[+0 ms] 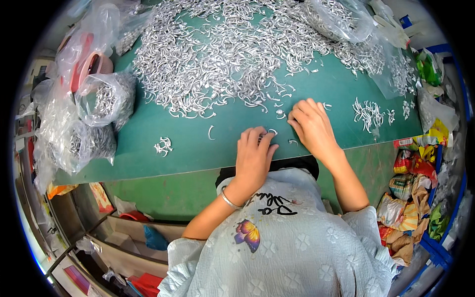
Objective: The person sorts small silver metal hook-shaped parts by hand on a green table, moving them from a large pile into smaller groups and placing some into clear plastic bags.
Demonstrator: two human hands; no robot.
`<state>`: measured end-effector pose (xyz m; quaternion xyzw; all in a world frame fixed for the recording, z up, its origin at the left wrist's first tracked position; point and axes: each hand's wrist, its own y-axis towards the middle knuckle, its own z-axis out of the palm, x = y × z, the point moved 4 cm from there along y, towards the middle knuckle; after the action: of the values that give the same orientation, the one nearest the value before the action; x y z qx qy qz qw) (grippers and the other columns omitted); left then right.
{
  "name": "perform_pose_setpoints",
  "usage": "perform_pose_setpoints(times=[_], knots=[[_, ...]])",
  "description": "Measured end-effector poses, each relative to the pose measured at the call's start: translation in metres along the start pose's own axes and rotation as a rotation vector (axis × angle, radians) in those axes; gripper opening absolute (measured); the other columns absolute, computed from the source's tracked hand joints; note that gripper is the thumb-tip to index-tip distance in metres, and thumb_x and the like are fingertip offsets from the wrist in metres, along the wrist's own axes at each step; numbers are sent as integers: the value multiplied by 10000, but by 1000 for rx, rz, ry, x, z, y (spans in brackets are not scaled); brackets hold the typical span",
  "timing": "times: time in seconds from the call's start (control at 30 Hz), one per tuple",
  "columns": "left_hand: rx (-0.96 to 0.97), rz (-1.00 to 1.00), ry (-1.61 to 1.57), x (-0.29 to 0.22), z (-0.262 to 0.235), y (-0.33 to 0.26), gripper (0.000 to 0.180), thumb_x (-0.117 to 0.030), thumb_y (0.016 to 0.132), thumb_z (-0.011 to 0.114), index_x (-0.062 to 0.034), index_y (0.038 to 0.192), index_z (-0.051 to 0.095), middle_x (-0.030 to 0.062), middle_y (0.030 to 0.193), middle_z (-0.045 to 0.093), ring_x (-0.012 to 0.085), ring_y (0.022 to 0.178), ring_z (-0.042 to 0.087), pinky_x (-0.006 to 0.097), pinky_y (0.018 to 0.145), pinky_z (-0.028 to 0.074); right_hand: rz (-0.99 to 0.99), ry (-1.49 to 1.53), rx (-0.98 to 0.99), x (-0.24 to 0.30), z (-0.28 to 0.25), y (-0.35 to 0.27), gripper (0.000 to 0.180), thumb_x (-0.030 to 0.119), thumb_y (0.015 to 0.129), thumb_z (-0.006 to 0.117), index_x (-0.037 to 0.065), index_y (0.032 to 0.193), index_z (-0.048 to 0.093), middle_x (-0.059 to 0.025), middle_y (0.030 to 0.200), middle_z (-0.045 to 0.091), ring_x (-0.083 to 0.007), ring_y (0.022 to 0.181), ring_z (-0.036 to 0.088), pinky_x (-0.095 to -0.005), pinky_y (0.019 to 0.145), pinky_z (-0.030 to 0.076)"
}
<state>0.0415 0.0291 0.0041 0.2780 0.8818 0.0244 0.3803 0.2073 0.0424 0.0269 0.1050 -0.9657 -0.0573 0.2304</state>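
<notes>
My left hand [252, 154] rests at the near part of the green table, its fingers curled in. Silver glints between those fingers, and a small curved silver metal piece [272, 131] shows at the fingertips. To its right, my right hand [315, 129] lies on the tabletop with fingers bent and close together. Whatever may be under those fingertips is hidden. Just left of them lies a small silver piece [280, 114], and another curved piece [293, 142] sits between the two hands. A single curved piece [211, 132] lies farther left.
A wide heap of curved silver pieces [213, 64] covers the table's far part. Small piles lie at left [163, 146] and right [368, 115]. Clear plastic bags of pieces [106, 99] line the left edge; another plastic bag [391, 69] lies far right. Colourful packets [403, 185] sit beside the table.
</notes>
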Motion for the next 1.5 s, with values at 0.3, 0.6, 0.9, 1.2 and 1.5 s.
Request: perform_pose_setpoints(times=[0.3, 0.6, 0.9, 1.2, 1.5], knots=[[-91, -51, -16, 9, -9, 4, 290, -8, 801, 695, -23, 1074, 599, 135, 1044, 540, 312, 948, 512, 392, 832, 434, -15, 15, -27, 16, 1, 0, 131, 55, 781, 688, 29, 883, 610, -87, 887, 551, -283, 893, 524, -386, 762, 399], [86, -12, -100, 6, -12, -1, 581, -33, 731, 757, -33, 1271, 543, 140, 1212, 495, 308, 972, 518, 403, 855, 452, -17, 126, 100, 19, -14, -17, 205, 84, 751, 720, 34, 906, 595, -96, 868, 533, -277, 881, 509, -378, 762, 378], [187, -31, -182, 15, -28, -5, 609, -15, 739, 733, -34, 1303, 505, 150, 1321, 452, 345, 1118, 494, 423, 933, 434, -99, 187, 76, 34, 9, -2, 213, 85, 736, 734, 40, 908, 616, -80, 874, 588, -269, 900, 534, -373, 783, 385], [103, 78, -81, 15, -28, 3, 659, -98, 707, 781, -70, 1310, 516, 143, 1425, 437, 371, 1296, 415, 462, 1042, 348, -47, 279, -42, 33, 21, -3, 194, 16, 782, 680, 5, 959, 600, -139, 925, 581, -333, 890, 557, -409, 777, 462], [73, 169, -131, 8, -6, 5, 350, -5, 766, 711, -15, 1102, 617, 139, 1252, 553, 364, 1199, 512, 446, 972, 436, -43, 17, -128, -4, 5, 24, 79, 31, 800, 640, 18, 877, 623, -92, 895, 545, -290, 878, 524, -392, 759, 424]])
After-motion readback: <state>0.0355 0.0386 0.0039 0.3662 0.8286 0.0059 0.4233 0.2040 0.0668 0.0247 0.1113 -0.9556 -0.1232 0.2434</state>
